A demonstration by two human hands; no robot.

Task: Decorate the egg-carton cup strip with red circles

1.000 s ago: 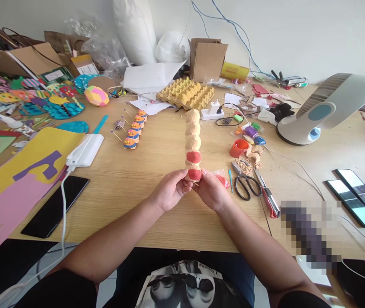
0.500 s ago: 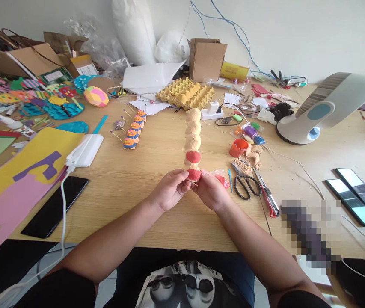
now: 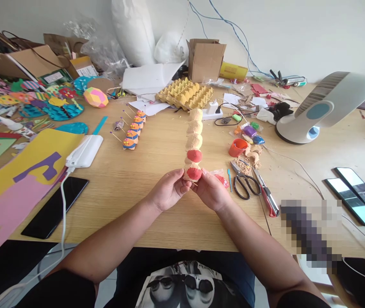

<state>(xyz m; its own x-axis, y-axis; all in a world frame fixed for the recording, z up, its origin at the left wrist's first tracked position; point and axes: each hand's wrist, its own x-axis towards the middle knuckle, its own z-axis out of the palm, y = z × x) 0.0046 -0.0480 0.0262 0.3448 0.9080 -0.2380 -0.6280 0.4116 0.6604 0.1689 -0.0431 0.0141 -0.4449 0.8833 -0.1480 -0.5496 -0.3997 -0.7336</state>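
Between my two hands is a strip of egg carton cups (image 3: 194, 141), pale yellow, its far end pointing away from me. The two nearest humps carry red clay (image 3: 194, 173) pressed over their tops. My left hand (image 3: 169, 190) grips the near end from the left, its thumb raised a little beside the last hump. From the other side my right hand (image 3: 212, 190) grips the same end, its thumb against the edge of the red patch. A bag of red clay (image 3: 222, 179) lies partly hidden behind the right hand.
A finished-looking orange and blue egg-carton caterpillar (image 3: 133, 130) stands left of centre. Scissors (image 3: 246, 182), a utility knife (image 3: 267, 194) and a red cup (image 3: 238, 147) lie to the right. A white fan (image 3: 323, 107) is farther right; a black phone (image 3: 55, 207) lies left. An egg tray (image 3: 185, 94) sits behind.
My left thumb has lifted off the red clay on the nearest hump, uncovering more of it. The strip has shifted very slightly; the right hand stays nearly in place.
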